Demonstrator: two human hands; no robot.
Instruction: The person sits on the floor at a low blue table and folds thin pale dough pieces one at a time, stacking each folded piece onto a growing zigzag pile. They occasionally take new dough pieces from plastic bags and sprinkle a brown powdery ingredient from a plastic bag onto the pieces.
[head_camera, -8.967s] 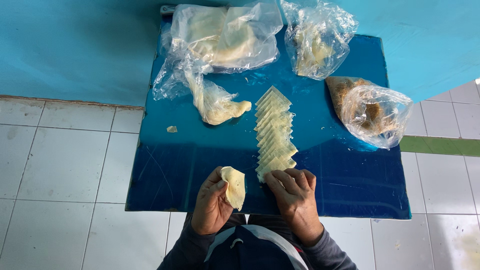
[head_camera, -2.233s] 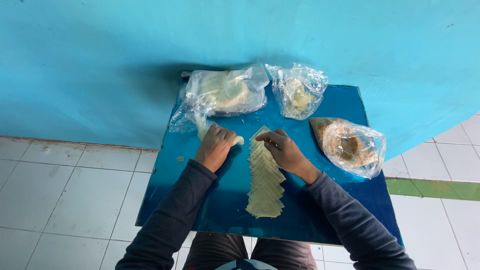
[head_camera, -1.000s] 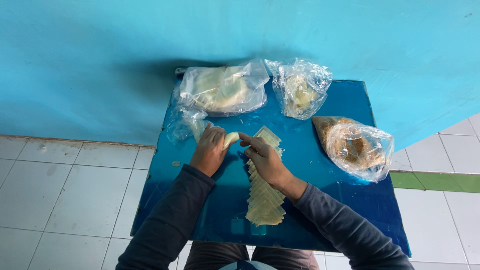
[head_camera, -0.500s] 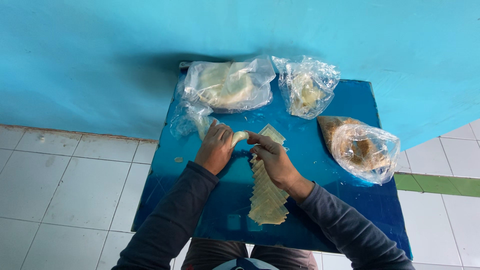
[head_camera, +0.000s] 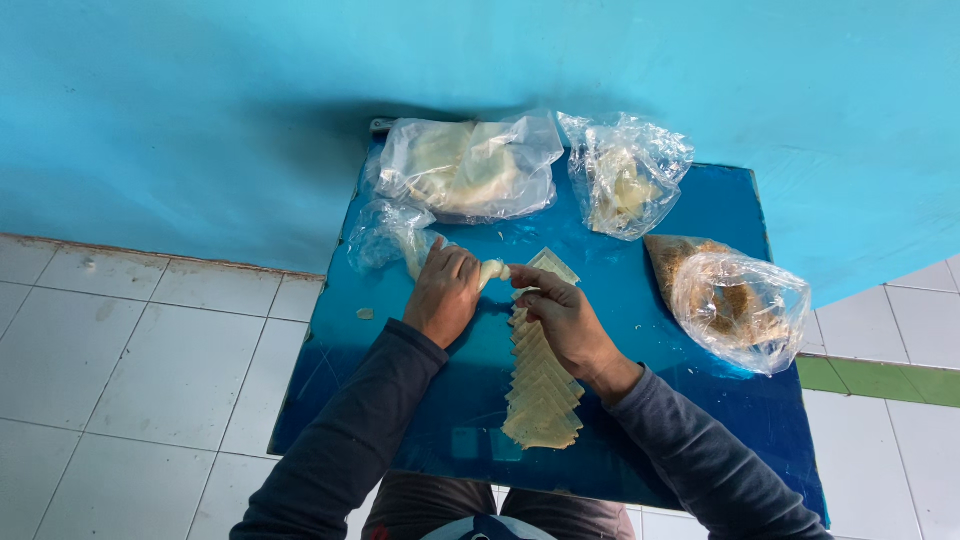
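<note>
Two hands meet over the middle of a blue table (head_camera: 700, 420). The left hand (head_camera: 443, 295) is curled, with its fingers closed around one end of a small pale dough piece (head_camera: 493, 271). The right hand (head_camera: 562, 320) comes from the right, and its fingertips pinch the other end of the same piece, so both hands grasp it together, a little above the table. Just below the right hand, a row of flat pale wrappers (head_camera: 541, 395) lies in an overlapping line, running from the far middle of the table toward the near edge; the right hand covers part of it. At the far side, three clear plastic bags rest: a large bag (head_camera: 468, 170) with pale sheets at far left, a second bag (head_camera: 625, 180) just right of it, and a small crumpled bag (head_camera: 385, 232) near the left hand. At the right edge a fourth bag (head_camera: 735, 300) holds brownish filling. One small crumb (head_camera: 365, 313) lies left of the left hand.
</note>
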